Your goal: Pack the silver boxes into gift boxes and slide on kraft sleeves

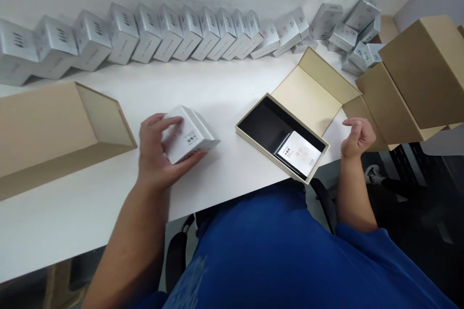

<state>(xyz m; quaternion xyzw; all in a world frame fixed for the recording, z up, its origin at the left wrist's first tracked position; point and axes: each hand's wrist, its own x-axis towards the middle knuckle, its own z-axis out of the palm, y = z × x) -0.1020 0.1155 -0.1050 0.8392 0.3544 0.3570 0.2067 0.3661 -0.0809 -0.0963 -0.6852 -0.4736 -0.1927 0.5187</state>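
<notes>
Currently: left hand (155, 158), grip closed on silver carton (190, 137) on the counter (224, 91); right hand (357, 137) half-open, empty, beside open gift box (264, 125). I judge pick-up underway; lifting wants firm pinch.

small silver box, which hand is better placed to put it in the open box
Left, probably. The left hand grips the small silver box on the table; the right hand is empty, half curled in the air on the far side of the open box.
</notes>
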